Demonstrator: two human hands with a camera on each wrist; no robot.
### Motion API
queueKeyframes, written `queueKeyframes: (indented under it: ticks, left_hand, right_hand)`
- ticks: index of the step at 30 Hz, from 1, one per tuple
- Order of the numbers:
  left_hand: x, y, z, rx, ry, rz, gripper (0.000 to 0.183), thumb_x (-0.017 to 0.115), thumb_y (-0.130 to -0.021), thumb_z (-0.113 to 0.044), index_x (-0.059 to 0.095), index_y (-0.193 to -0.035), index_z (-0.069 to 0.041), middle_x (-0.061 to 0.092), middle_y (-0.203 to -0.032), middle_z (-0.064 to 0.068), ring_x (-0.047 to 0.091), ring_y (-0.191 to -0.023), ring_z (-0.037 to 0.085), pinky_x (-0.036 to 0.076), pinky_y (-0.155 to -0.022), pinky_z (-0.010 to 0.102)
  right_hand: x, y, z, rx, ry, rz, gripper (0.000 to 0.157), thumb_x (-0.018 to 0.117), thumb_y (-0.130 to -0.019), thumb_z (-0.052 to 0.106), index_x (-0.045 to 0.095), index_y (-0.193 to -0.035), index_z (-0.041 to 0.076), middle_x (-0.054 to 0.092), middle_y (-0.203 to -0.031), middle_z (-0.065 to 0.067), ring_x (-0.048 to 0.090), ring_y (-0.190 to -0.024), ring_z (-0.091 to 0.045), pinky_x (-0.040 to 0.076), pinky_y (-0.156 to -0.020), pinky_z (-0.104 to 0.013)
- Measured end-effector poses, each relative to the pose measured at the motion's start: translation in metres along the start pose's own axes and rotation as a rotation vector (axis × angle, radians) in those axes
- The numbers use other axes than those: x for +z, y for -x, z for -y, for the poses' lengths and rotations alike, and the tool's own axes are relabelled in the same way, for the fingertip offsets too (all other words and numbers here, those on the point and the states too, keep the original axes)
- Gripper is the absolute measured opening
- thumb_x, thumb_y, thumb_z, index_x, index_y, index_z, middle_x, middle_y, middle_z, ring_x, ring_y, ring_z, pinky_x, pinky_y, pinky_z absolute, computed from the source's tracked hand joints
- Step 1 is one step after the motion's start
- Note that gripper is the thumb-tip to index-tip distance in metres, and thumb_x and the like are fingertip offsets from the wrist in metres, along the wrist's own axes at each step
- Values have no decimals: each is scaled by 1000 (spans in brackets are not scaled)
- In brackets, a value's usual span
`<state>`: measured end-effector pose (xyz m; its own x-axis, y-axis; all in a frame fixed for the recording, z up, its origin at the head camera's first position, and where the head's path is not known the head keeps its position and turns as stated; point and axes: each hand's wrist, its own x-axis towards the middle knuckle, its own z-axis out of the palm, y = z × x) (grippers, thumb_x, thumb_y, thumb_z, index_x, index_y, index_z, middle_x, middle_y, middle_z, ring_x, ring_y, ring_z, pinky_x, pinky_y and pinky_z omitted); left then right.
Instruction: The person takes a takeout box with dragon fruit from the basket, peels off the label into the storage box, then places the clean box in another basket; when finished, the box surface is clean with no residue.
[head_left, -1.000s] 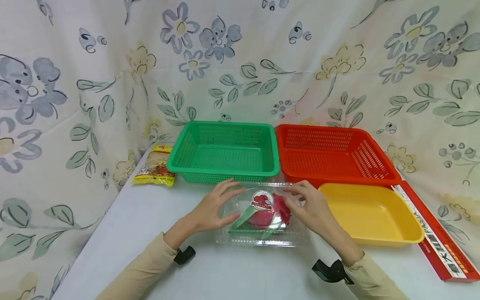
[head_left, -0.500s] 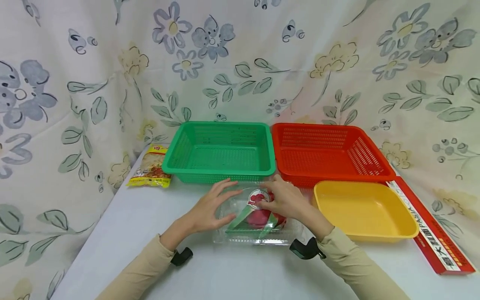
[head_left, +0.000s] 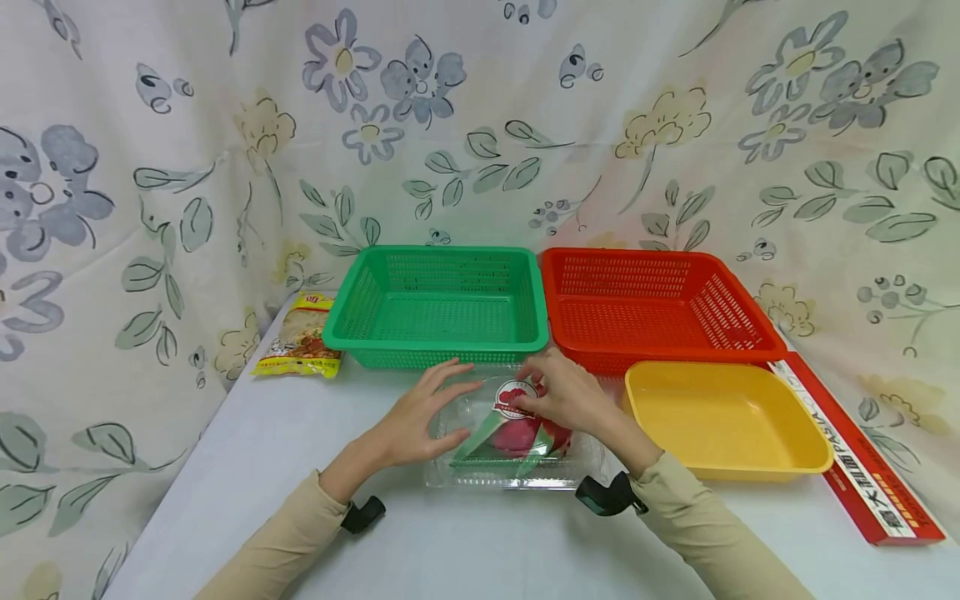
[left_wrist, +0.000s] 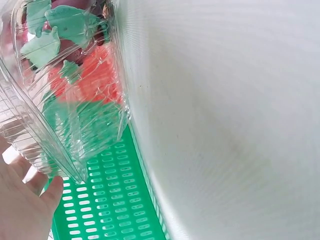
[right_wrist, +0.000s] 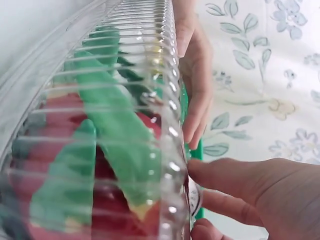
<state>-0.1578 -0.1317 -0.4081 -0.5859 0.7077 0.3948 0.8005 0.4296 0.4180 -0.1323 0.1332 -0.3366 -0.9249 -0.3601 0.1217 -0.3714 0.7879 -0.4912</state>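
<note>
A clear plastic clamshell box (head_left: 495, 482) lies on the table before the green basket, with a round red-and-white label (head_left: 516, 399) on its lid. Inside is a red dragon fruit (head_left: 517, 437) with green scales, also visible through the ribbed wall in the right wrist view. My left hand (head_left: 416, 418) rests at the box's left side, fingers and thumb spread apart over the lid. My right hand (head_left: 568, 392) reaches over the lid from the right, its bent fingertips and thumb at the label's edge. In the right wrist view, the right fingertips (right_wrist: 202, 172) touch the lid.
The green basket (head_left: 442, 343) and red basket (head_left: 660, 357) stand at the back. A yellow tray (head_left: 720, 471) is right of the box, beside a long red-and-white carton (head_left: 873, 492). A yellow food packet (head_left: 300, 337) lies left of the green basket. A floral curtain (head_left: 480, 100) hangs behind.
My right hand has moved left from the lid's right side to the label. The left hand keeps its place at the box's left side. The view has shifted slightly.
</note>
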Motion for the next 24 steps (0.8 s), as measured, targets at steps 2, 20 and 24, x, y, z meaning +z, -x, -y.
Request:
queueKeyframes:
  ticks: [2,20,24]
  left_hand:
    - [0,0,0,3,-1,-2,61,60,-92,-42,46,-147,-21,30,-158,2,17,-148,29,29,-110,61]
    - [0,0,-2,17,-5,-15,60,60,-91,-41,50,-145,-17,32,-157,6,20,-147,31,32,-108,62]
    - [0,0,-2,21,1,-17,60,61,-91,-39,49,-145,-17,33,-156,8,21,-147,31,32,-108,63]
  right_hand:
    - [0,-2,0,4,-9,-9,18,79,-83,19,72,-97,11,60,-94,-7,58,-84,-22,50,-62,-27]
    - [1,-8,5,74,-48,13,5,72,-89,11,69,-85,13,67,-86,1,61,-73,-14,49,-59,-30]
    - [0,-7,5,66,-70,15,6,71,-90,10,68,-85,13,68,-86,0,60,-72,-14,49,-61,-30]
